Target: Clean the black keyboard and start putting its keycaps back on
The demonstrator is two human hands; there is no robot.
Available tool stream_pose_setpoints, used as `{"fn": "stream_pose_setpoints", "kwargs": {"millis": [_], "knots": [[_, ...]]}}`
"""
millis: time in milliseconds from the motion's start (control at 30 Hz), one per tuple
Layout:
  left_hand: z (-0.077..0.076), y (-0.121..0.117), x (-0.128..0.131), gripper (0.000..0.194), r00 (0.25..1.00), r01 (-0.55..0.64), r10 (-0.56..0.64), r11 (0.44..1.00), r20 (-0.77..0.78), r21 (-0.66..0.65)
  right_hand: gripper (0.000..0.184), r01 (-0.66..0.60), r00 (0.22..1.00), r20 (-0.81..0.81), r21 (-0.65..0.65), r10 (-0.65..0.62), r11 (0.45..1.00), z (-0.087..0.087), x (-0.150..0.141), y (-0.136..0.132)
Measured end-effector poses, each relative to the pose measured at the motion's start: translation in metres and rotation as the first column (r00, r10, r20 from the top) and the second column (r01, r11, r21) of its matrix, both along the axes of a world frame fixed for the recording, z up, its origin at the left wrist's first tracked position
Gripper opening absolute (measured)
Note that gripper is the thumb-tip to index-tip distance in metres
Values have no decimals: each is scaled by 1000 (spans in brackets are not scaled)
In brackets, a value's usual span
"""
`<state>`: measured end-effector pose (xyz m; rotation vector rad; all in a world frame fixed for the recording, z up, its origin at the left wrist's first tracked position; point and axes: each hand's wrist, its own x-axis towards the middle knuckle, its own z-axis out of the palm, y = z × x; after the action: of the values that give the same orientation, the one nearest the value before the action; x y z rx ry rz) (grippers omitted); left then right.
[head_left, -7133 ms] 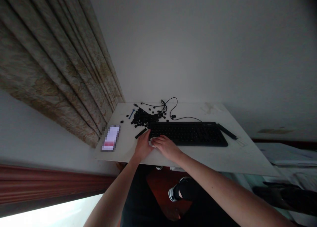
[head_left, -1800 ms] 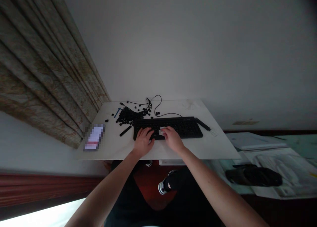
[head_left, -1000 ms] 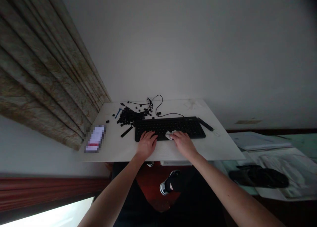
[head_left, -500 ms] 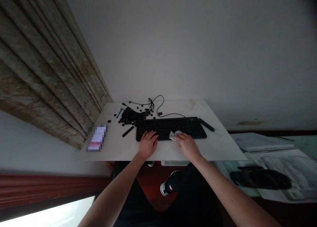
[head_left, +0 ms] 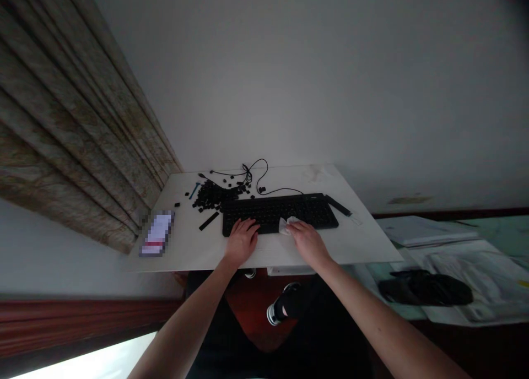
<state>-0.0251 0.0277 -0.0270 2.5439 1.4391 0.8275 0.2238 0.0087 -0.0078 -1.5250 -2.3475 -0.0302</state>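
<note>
A black keyboard (head_left: 273,209), its keycaps off at least in part, lies on the white table. My left hand (head_left: 242,240) rests on its front left part, fingers stretched out over the edge and holding nothing. Closed on a crumpled white tissue (head_left: 283,226), my right hand (head_left: 306,240) presses against the front of the keyboard, right of its middle. A heap of loose black keycaps (head_left: 212,196) lies beyond the keyboard's left end, with a blue tool (head_left: 194,190) beside it.
A phone (head_left: 157,233) lies at the table's left. A black bar (head_left: 209,221) is left of the keyboard; a dark-handled brush-like tool (head_left: 339,205) lies by its right end. The cable (head_left: 261,175) loops behind. A curtain (head_left: 82,120) hangs at left; papers (head_left: 425,231) lie right.
The whole view has shifted slightly. My right hand and the tissue stay at the keyboard's front edge, with little visible movement; the left hand keeps its place on the keyboard.
</note>
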Motion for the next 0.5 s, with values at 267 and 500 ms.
{"fn": "stream_pose_setpoints", "kwargs": {"millis": [267,500], "knots": [[0,0,-1,33,1000,10,-10,1000,-23,2,44,-101,993,-54,67,105,993,-7,-29,4],[-2,0,-2,32,1000,15,-15,1000,-13,14,43,15,999,-36,36,-14,999,-10,6,-1]]}}
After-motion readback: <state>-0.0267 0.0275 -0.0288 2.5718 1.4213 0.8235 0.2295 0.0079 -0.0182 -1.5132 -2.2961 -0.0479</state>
